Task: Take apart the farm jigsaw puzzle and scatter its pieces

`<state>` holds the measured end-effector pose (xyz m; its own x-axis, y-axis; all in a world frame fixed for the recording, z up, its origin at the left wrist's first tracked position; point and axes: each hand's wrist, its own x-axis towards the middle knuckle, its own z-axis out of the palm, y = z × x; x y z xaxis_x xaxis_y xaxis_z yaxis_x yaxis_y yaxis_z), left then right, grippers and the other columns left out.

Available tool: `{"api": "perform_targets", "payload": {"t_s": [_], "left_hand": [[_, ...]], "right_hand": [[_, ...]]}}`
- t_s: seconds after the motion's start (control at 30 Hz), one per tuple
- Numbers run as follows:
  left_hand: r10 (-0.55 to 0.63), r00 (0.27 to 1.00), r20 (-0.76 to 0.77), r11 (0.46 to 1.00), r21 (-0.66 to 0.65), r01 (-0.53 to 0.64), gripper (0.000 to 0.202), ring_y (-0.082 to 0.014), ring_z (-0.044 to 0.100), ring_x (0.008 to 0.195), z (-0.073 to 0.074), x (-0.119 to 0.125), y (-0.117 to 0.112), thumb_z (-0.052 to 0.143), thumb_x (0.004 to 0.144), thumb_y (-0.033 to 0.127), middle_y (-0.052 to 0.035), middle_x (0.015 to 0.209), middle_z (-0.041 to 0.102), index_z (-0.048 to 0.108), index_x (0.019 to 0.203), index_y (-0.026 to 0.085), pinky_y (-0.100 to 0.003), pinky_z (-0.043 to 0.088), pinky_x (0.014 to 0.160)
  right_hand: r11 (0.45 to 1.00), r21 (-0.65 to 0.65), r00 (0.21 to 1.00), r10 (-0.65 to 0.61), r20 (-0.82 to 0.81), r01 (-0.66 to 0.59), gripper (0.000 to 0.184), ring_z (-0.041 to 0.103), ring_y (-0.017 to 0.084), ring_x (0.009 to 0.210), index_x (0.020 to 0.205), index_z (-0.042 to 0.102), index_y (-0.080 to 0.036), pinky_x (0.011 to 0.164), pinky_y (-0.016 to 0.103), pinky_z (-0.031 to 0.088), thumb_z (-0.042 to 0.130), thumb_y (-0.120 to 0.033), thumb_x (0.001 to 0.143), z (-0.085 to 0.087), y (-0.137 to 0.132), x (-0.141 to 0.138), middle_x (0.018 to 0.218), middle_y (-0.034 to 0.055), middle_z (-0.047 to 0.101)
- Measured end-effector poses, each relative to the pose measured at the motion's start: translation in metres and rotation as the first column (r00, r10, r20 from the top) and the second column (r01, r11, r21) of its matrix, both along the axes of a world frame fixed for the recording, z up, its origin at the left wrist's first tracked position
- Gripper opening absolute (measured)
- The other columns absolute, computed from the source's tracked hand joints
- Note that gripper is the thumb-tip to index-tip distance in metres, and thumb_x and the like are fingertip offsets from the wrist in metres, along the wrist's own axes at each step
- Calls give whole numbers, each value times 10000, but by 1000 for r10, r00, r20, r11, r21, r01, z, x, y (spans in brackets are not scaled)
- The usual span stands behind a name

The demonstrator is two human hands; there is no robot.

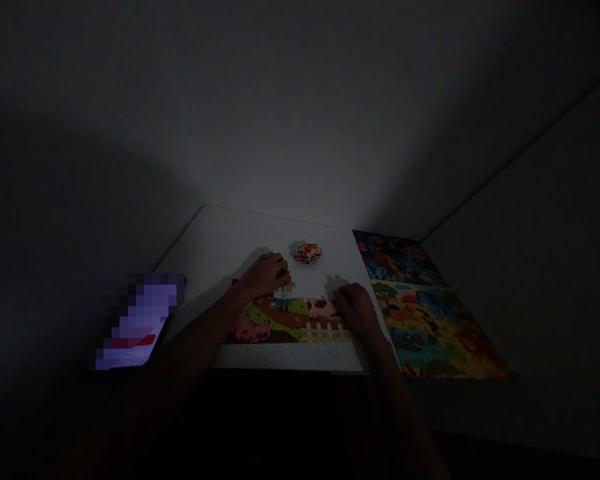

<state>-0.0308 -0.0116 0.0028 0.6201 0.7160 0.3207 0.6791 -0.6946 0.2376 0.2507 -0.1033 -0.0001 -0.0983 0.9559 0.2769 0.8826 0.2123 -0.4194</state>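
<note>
A partly assembled jigsaw puzzle [290, 321] lies on the white table, showing a farm scene with pink pigs, a figure and a white fence. Curled over its upper edge is my left hand [266, 277], fingers bent down beside the figure. My right hand [357, 308] rests at the puzzle's right side, its fingers pinched together near a pink pig. Dim light hides whatever either hand may hold. Beyond the puzzle, between the hands, sits a small heap of colourful pieces [307, 253].
To the right lie two illustrated sheets, a dark blue one [397, 259] and a yellow savanna one [435, 330]. A lit screen [143, 327], blurred by pixels, stands at the left. The white table [280, 359] meets a pale wall [280, 133] at the back.
</note>
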Motion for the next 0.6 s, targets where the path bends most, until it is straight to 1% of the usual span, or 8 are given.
{"api": "perform_targets", "payload": {"t_s": [0.17, 0.23, 0.37, 0.6], "left_hand": [[18, 1000, -6, 1000, -2, -18, 209, -223, 558, 936, 1, 1, -2, 510, 932, 289, -79, 924, 600, 640, 825, 166, -393, 440, 901], [21, 1000, 15, 1000, -7, -21, 195, -226, 552, 947, 0, 1, -1, 511, 930, 286, -75, 930, 599, 635, 829, 174, -396, 440, 909], [18, 999, 32, 1000, -16, -17, 176, -232, 551, 961, -3, 0, 2, 510, 924, 285, -74, 942, 600, 631, 845, 184, -406, 444, 921], [30, 999, 33, 999, -29, -29, 181, -241, 558, 961, -3, 0, 3, 498, 926, 280, -86, 948, 610, 634, 863, 179, -408, 450, 904]], "right_hand": [[998, -7, 983, -54, 175, 57, 246, 561, 232, 823, 824, 582, -198, 746, 332, 375, 488, -385, 954, 5, -4, -9, 848, 84, 628], [998, -2, 978, -65, 199, 67, 259, 556, 230, 806, 817, 570, -201, 730, 329, 362, 490, -406, 955, 5, -3, -11, 833, 82, 621], [998, -4, 982, -61, 176, 62, 279, 550, 228, 795, 819, 556, -208, 721, 328, 356, 501, -448, 951, 1, -1, -9, 834, 83, 620], [998, -10, 993, -55, 108, 57, 281, 546, 239, 822, 799, 553, -219, 744, 342, 371, 490, -448, 950, -2, 0, -5, 842, 90, 617]]}}
